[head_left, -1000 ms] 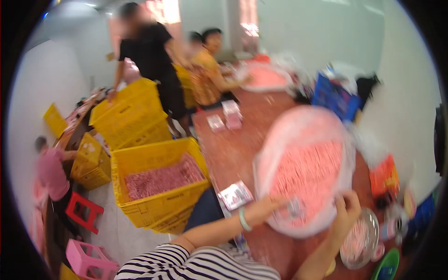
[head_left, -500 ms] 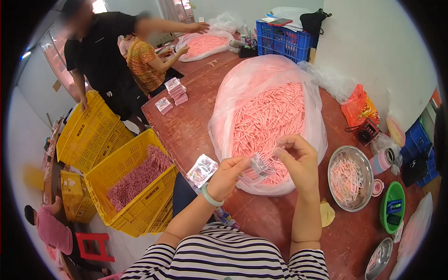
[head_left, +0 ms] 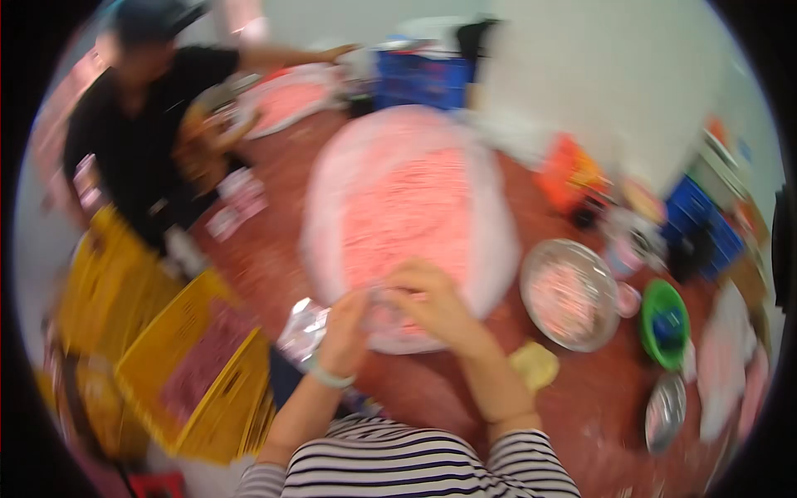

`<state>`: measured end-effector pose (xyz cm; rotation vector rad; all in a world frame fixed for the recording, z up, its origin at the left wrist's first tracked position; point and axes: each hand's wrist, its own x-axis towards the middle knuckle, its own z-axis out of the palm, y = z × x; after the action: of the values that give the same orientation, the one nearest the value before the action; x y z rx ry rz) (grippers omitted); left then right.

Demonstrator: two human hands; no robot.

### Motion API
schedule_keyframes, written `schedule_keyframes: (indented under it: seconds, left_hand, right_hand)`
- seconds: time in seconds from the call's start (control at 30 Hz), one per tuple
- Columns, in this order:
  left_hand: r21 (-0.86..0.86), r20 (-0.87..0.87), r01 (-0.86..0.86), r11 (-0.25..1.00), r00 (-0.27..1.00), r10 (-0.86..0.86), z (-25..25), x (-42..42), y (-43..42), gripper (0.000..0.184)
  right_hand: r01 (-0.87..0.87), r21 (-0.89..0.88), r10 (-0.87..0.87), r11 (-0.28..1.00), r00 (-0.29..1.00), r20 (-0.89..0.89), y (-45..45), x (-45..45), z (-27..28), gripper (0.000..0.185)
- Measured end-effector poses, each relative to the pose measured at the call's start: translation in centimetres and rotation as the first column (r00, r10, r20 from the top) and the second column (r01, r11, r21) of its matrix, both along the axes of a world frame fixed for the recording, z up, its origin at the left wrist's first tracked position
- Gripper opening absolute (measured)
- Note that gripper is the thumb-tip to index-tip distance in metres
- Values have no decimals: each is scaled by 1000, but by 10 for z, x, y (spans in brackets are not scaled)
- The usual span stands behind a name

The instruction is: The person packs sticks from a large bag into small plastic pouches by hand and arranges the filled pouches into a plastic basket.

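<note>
And the right hand (head_left: 432,299) sweeps in, closing the gap to sit just beside the left hand (head_left: 344,332)! Beyond, the person in black (head_left: 124,137), arm lowered a second ago, stretches it right out.

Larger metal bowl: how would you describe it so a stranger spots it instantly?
On the reddish table, find the large whitish bag of pink sticks. Right of it in the picture sits the round metal bowl, with pink pieces inside. It is silvery, unlike the green basin, and clearly larger than the small metal bowl.
</note>
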<state>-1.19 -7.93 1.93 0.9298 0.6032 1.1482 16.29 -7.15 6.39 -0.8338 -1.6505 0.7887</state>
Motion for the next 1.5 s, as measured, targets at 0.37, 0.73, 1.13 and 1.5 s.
schedule_keyframes:
  seconds: [0.37, 0.73, 1.13, 1.5]
  left_hand:
    - [121, -81, 509, 852, 861, -503, 32, 88, 5, 26]
    - [84, 74, 623, 777, 774, -629, 40, 126, -18, 19]
    - [57, 15, 625, 779, 779, -626, 31, 134, -26, 21]
    - [48, 39, 620, 783, 782, -622, 25, 135, -29, 22]
  right_hand:
    - [327, 82, -337, 941, 924, 179, -80, 71, 60, 21]
    - [600, 514, -786, 613, 529, 321, -133, 83, 70, 52]
    - [317, 458, -554, -831, -553, -622, -394, 253, 300, 23]
    - [316, 441, -540, -840, -569, -621, -416, 271, 307, 25]
